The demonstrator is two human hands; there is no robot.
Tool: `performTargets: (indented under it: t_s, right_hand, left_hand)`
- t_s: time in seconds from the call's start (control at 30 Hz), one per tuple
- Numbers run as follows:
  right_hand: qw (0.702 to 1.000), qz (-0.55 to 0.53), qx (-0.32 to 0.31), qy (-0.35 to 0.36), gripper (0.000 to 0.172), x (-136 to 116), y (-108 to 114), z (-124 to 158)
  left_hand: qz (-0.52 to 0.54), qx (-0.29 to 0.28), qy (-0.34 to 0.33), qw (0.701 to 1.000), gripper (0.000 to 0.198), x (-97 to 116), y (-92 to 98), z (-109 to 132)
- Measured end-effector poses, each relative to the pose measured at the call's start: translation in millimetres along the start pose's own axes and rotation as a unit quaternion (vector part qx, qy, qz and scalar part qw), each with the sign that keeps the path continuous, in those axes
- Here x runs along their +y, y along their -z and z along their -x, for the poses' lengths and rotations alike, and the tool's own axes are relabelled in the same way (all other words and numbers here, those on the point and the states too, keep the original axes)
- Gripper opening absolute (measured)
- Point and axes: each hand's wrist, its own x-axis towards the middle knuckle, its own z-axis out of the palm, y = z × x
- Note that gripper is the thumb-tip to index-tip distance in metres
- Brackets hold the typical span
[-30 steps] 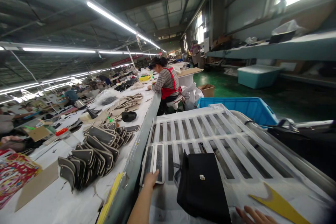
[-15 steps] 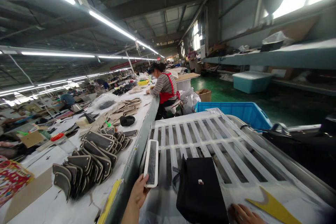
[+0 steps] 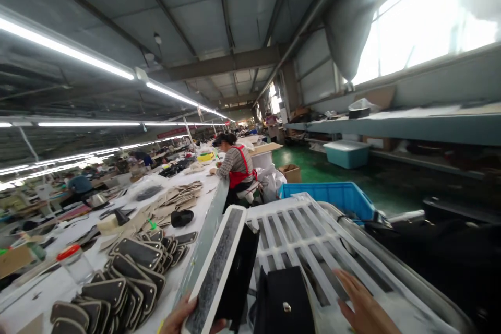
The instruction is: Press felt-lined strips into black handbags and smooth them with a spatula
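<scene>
My left hand (image 3: 178, 316), at the bottom edge, is closed around the lower end of a long white-rimmed panel (image 3: 217, 261). The panel has a dark grey middle and stands tilted up, with a smooth black side showing along its right. Right of it, a black bag (image 3: 291, 297) with a small metal clasp lies on the white slatted rack (image 3: 274, 262); its lower part is cut off by the frame. My right hand (image 3: 362, 300) is held over the rack to the right of the bag, fingers stretched out and holding nothing.
Stacks of dark riveted pieces (image 3: 133, 287) cover the table (image 3: 203, 195) on the left, near a red-lidded jar (image 3: 76, 263). A co-worker in a red apron (image 3: 238, 167) sits ahead. Beyond the rack are a blue bin (image 3: 332, 195) and a teal tub (image 3: 346, 154).
My left hand has lifted the panel nearer and turned it, so its black side shows. My right hand has risen from beside the bag, fingers spreading. The view has tilted upward.
</scene>
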Motion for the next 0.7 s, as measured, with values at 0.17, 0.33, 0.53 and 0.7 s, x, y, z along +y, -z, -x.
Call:
performTargets:
  t_s: [0.17,0.33,0.53,0.7]
  right_hand:
    - [0.939,0.036,-0.054,0.337,0.083,-131,140,-29]
    - [0.921,-0.011,-0.224,0.318,0.086,-157,174,-10]
    - [0.936,-0.165,-0.289,0.117,0.067,-133,201,40]
    - [0.926,-0.233,-0.290,0.067,0.065,-121,189,76]
  left_hand:
    - [-0.160,-0.191,0.159,0.955,0.036,16,-59.1,96]
    - [-0.179,-0.295,0.168,0.924,0.061,30,-79.0,140]
    - [-0.242,-0.273,-0.082,0.927,0.084,1,-59.6,181]
    - [-0.318,-0.225,-0.013,0.921,0.026,-66,-83.5,215]
